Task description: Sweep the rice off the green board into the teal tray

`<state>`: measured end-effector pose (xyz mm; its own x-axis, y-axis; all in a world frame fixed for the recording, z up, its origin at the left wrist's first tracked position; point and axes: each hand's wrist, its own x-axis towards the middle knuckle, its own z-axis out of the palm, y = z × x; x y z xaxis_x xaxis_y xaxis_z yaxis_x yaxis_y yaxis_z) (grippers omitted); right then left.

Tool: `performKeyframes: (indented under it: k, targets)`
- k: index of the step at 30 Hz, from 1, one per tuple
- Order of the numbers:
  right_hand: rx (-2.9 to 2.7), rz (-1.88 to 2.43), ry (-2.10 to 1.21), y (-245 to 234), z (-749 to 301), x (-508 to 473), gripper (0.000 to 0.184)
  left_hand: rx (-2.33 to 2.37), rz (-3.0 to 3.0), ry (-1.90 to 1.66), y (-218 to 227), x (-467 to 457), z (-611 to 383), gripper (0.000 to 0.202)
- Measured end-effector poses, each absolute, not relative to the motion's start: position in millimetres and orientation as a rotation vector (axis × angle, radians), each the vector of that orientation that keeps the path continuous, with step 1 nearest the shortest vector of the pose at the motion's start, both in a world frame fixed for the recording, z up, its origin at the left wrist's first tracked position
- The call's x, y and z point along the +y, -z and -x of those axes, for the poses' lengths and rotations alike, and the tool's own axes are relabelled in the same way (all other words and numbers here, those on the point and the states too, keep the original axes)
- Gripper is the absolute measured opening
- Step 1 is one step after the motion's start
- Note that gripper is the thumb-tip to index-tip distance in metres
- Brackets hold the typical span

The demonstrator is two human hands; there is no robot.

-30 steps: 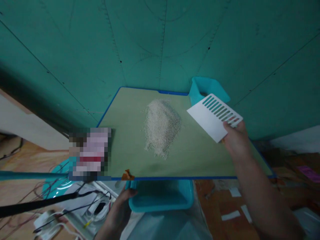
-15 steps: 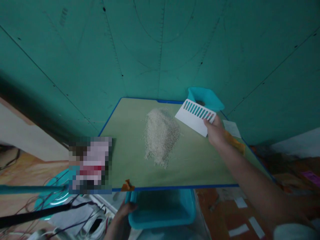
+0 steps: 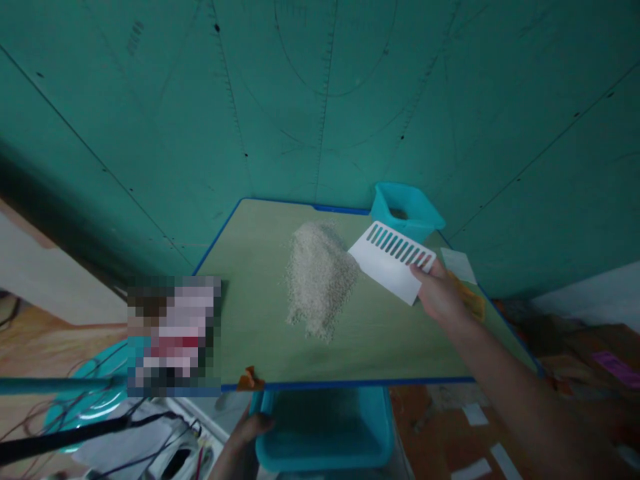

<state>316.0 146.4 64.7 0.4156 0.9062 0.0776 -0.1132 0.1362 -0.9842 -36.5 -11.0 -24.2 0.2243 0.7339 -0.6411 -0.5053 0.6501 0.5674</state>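
My right hand (image 3: 436,287) grips the right end of a flat white scraper (image 3: 387,267) with a row of slots along its top. The scraper is tilted, and its left corner comes up to the right side of a heap of rice-like white grains (image 3: 320,280). The heap spreads over the middle of the green tabletop (image 3: 250,260). Below the table's front edge, my left hand (image 3: 253,430) holds the left rim of a turquoise basin (image 3: 325,460), thumb over the rim and the other fingers mostly hidden.
A smaller turquoise container (image 3: 407,207) with something dark inside stands at the back right corner. White paper (image 3: 459,265) and a yellow cloth-like item (image 3: 470,300) lie at the right edge. A blurred-out object (image 3: 183,327) is at the left. An orange scrap (image 3: 251,380) sits on the front edge.
The scraper and my right hand have come lower, nearer to me, beside the heap. The small container shows more fully. My left hand stays on the basin rim. The view has shifted slightly.
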Motion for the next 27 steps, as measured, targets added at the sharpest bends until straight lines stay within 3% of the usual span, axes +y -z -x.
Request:
performKeyframes:
  k: [4,11,19,27]
  targets:
    - [-0.778,1.202,-1.023,-72.4,-306.1,120.9,0.039,1.093,-0.227,-0.848,22.1,-11.2,31.2,0.044]
    - [-0.675,1.248,-1.086,-85.7,-281.3,74.6,0.048,1.103,-0.228,-0.831,21.0,-11.7,27.5,0.027]
    - [-0.674,1.301,-1.209,-74.5,-279.2,34.1,0.041,1.112,-0.26,-0.826,18.0,-9.3,27.2,0.015]
    - [-0.677,1.379,-1.225,-76.1,-265.8,4.7,0.033,1.116,-0.228,-0.841,14.3,-8.5,22.7,0.021]
